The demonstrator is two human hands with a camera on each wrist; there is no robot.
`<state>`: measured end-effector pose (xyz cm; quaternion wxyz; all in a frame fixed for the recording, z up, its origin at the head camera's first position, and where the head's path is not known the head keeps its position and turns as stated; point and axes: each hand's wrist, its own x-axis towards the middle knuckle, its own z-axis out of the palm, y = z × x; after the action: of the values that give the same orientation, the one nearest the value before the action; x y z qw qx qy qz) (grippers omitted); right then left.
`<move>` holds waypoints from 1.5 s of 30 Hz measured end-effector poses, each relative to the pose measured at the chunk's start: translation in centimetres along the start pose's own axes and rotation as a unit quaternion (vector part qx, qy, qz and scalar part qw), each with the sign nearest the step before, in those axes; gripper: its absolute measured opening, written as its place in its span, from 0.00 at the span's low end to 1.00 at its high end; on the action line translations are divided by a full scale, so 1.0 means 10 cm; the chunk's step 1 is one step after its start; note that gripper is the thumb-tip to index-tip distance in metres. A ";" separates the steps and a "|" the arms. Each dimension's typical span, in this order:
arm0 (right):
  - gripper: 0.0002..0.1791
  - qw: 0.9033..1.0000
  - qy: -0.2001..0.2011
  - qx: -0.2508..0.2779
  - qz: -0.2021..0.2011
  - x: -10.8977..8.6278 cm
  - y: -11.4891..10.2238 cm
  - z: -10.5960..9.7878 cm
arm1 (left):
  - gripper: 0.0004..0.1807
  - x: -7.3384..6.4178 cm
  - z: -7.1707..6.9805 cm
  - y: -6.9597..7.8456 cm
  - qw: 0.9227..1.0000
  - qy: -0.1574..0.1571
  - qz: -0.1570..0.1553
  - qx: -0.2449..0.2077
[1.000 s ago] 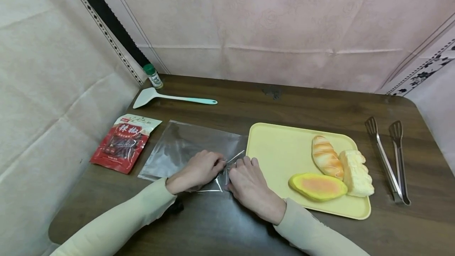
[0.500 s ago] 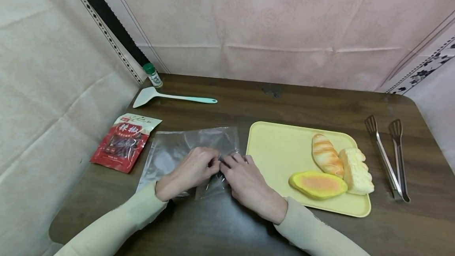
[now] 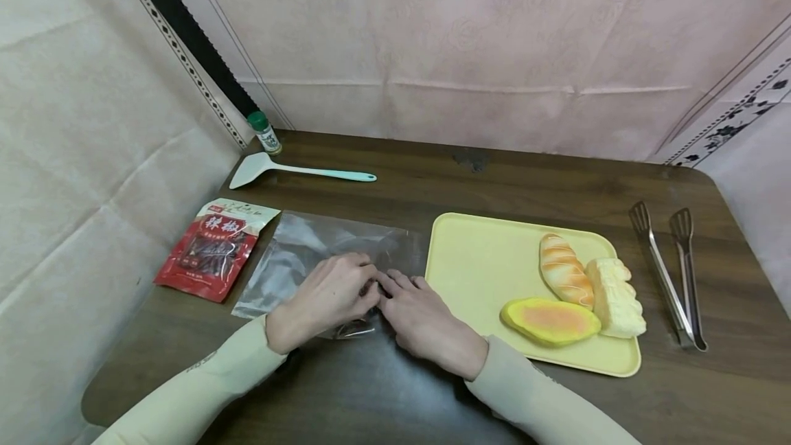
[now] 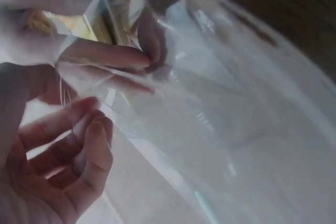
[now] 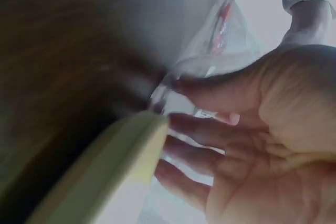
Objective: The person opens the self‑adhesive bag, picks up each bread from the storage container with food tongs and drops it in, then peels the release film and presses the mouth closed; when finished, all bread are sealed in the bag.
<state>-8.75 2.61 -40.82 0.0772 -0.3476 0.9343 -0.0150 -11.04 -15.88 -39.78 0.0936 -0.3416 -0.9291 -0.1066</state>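
Observation:
A clear plastic bag (image 3: pixel 296 239) lies flat on the table, its near right corner bunched under both hands. My left hand (image 3: pixel 327 294) holds the bag near that corner; in the left wrist view its fingers (image 4: pixel 58 140) are curled against the film. Close beside it, my right hand (image 3: pixel 426 325) pinches the film between thumb and forefinger. The other right fingers (image 5: pixel 189 156) are fairly straight in the right wrist view. Seen from the left wrist, the clear film partly covers the right fingers. The exact contact points are hidden from the head view.
Right of the bag is a yellow tray (image 3: pixel 476 246) bearing a bread roll (image 3: pixel 565 270), a papaya half (image 3: pixel 550 321) and a pale bread-like piece (image 3: pixel 614 297). Metal tongs (image 3: pixel 664 280) lie far right. A red food pouch (image 3: pixel 213 249), spatula (image 3: pixel 296 169) and green-capped jar (image 3: pixel 264 132) are left.
Both hands have shifted left with the bag's corner and come closer together. The bag's far edge swung up half a second ago and now lies flatter. The tray and utensils stay put.

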 end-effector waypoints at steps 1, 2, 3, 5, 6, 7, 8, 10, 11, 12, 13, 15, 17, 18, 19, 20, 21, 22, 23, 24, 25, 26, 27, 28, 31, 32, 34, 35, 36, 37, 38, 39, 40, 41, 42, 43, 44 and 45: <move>0.33 1.000 -0.006 0.003 0.000 0.01 0.00 -0.01 | 0.02 0.00 0.00 0.01 1.000 0.009 -0.010 0.001; 0.33 1.000 -0.013 0.009 -0.001 0.03 0.00 -0.02 | 0.03 0.01 0.00 0.02 1.000 0.018 -0.019 0.001; 0.33 1.000 -0.021 0.017 -0.002 0.04 -0.01 -0.02 | 0.03 0.01 0.00 0.03 0.999 0.026 -0.027 -0.001; 0.32 0.999 -0.038 0.036 -0.007 0.08 0.00 -0.01 | 0.06 0.02 -0.01 0.05 0.998 0.037 -0.045 -0.005; 0.32 0.998 -0.040 0.046 -0.012 0.10 0.00 0.04 | 0.08 0.02 -0.02 0.07 0.998 0.040 -0.053 -0.008; 0.32 0.997 -0.045 0.055 -0.013 0.12 0.01 0.06 | 0.08 0.02 -0.03 0.09 0.997 0.041 -0.062 -0.010; 0.32 0.996 -0.047 0.071 -0.014 0.14 0.02 0.12 | 0.09 0.02 -0.04 0.11 0.997 0.038 -0.071 -0.011; 0.33 0.995 -0.044 0.086 -0.015 0.18 0.04 0.24 | 0.10 0.00 -0.07 0.15 0.995 0.035 -0.088 -0.015; 0.33 0.995 -0.039 0.086 -0.016 0.20 0.05 0.30 | 0.10 -0.01 -0.08 0.17 0.995 0.035 -0.097 -0.015; 0.33 0.995 -0.034 0.087 -0.018 0.21 0.06 0.35 | 0.10 -0.02 -0.10 0.19 0.994 0.035 -0.106 -0.013; 0.34 0.996 -0.033 0.085 -0.018 0.22 0.06 0.37 | 0.11 -0.04 -0.11 0.21 0.993 0.036 -0.116 -0.011; 0.34 0.996 -0.032 0.075 -0.021 0.23 0.05 0.38 | 0.15 -0.06 -0.13 0.22 0.990 0.040 -0.138 -0.012; 0.35 0.997 -0.040 0.067 -0.021 0.21 0.01 0.28 | 0.20 -0.08 -0.14 0.21 0.986 0.041 -0.161 -0.014; 0.36 0.997 -0.046 0.068 -0.018 0.19 0.00 0.24 | 0.22 -0.09 -0.15 0.20 0.984 0.040 -0.172 -0.019; 0.36 0.996 -0.053 0.067 -0.014 0.18 -0.02 0.17 | 0.23 -0.10 -0.15 0.19 0.982 0.036 -0.184 -0.026; 0.37 0.996 -0.061 0.067 -0.009 0.15 -0.05 0.10 | 0.24 -0.10 -0.17 0.17 0.980 0.030 -0.195 -0.033; 0.38 0.995 -0.067 0.069 -0.004 0.13 -0.07 0.03 | 0.22 -0.11 -0.18 0.16 0.977 0.022 -0.209 -0.038; 0.38 0.995 -0.069 0.071 -0.003 0.12 -0.07 0.02 | 0.19 -0.11 -0.20 0.14 0.975 0.015 -0.217 -0.039; 0.37 0.995 -0.071 0.072 -0.001 0.12 -0.08 0.00 | 0.15 -0.12 -0.22 0.13 0.974 0.011 -0.224 -0.036; 0.37 0.995 -0.071 0.071 0.001 0.11 -0.08 -0.01 | 0.12 -0.13 -0.24 0.12 0.973 0.007 -0.230 -0.034; 0.37 0.995 -0.069 0.070 0.000 0.11 -0.08 -0.01 | 0.09 -0.13 -0.26 0.11 0.972 0.003 -0.234 -0.031; 0.36 0.995 -0.068 0.067 -0.002 0.11 -0.08 -0.02 | 0.08 -0.13 -0.27 0.10 0.972 0.002 -0.234 -0.030; 0.36 0.996 -0.065 0.065 -0.004 0.12 -0.07 -0.01 | 0.09 -0.13 -0.29 0.10 0.972 0.003 -0.234 -0.033; 0.36 0.996 -0.064 0.062 -0.006 0.12 -0.07 0.00 | 0.10 -0.14 -0.29 0.10 0.973 0.007 -0.227 -0.041; 0.37 0.996 -0.069 0.062 -0.008 0.12 -0.06 -0.01 | 0.10 -0.13 -0.30 0.10 0.972 0.003 -0.217 -0.092; 0.37 0.996 -0.069 0.063 -0.010 0.12 -0.05 0.00 | 0.11 -0.12 -0.30 0.09 0.971 0.000 -0.213 -0.108; 0.38 0.996 -0.058 0.068 -0.020 0.13 -0.03 0.05 | 0.11 -0.10 -0.29 0.09 0.970 -0.004 -0.209 -0.126; 0.38 0.996 -0.046 0.072 -0.027 0.14 -0.01 0.09 | 0.11 -0.09 -0.29 0.09 0.970 -0.004 -0.208 -0.126; 0.38 0.996 -0.036 0.074 -0.033 0.13 0.00 0.10 | 0.12 -0.08 -0.28 0.08 0.970 -0.004 -0.208 -0.123; 0.38 0.996 -0.021 0.073 -0.042 0.11 0.01 0.11 | 0.12 -0.06 -0.27 0.07 0.970 -0.003 -0.209 -0.121; 0.38 0.996 -0.006 0.070 -0.051 0.09 0.01 0.11 | 0.11 -0.05 -0.26 0.07 0.970 -0.002 -0.211 -0.118; 0.38 0.996 0.009 0.067 -0.059 0.07 0.02 0.10 | 0.11 -0.03 -0.24 0.06 0.970 -0.001 -0.212 -0.114; 0.37 0.996 0.024 0.060 -0.066 0.04 0.01 0.10 | 0.11 -0.02 -0.23 0.05 0.971 0.000 -0.214 -0.110; 0.36 0.996 0.028 0.054 -0.067 0.00 0.00 0.04 | 0.11 -0.01 -0.22 0.04 0.970 -0.001 -0.215 -0.109; 0.34 0.996 0.033 0.048 -0.066 -0.04 -0.01 -0.01 | 0.11 -0.01 -0.20 0.03 0.970 -0.001 -0.217 -0.108; 0.33 0.996 0.041 0.042 -0.066 -0.06 -0.02 -0.02 | 0.11 0.00 -0.19 0.03 0.970 0.000 -0.218 -0.106; 0.31 0.996 0.046 0.038 -0.064 -0.09 -0.02 -0.04 | 0.11 0.00 -0.17 0.02 0.971 0.001 -0.218 -0.103; 0.29 0.996 0.053 0.035 -0.061 -0.12 -0.03 -0.05 | 0.12 0.00 -0.16 0.02 0.971 0.002 -0.218 -0.101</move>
<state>-7.77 3.15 -40.09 0.0383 -0.3993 0.9133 -0.0710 -10.81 -16.15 -38.26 0.0355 -0.1386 -0.9653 -0.2184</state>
